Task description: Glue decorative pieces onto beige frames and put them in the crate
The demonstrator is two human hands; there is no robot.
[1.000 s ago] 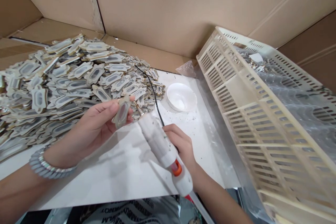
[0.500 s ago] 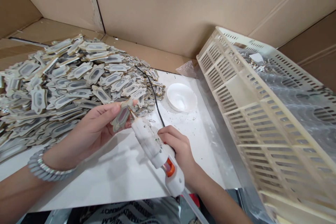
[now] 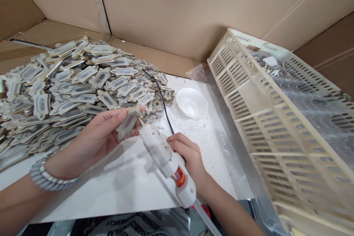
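Note:
My left hand [image 3: 95,138] pinches a small ornate frame piece [image 3: 127,121], grey in the middle with a beige scalloped edge, and holds it tilted above the white board [image 3: 132,180]. My right hand [image 3: 188,155] grips a white glue gun [image 3: 166,155] with an orange trigger. The gun's metal tip touches the right edge of the held piece. A grey beaded bracelet [image 3: 47,179] circles my left wrist. The gun's black cord [image 3: 162,97] runs back over the pile.
A large heap of the same frame pieces [image 3: 63,84] covers the left of the table. A small white dish [image 3: 191,102] sits behind my hands. A cream slatted plastic crate [image 3: 276,118] lined with clear plastic stands at the right. Cardboard walls [image 3: 177,7] enclose the back.
The glue gun has moved up and left, so that its tip now meets the held piece. My left hand lowered and tilted the piece slightly.

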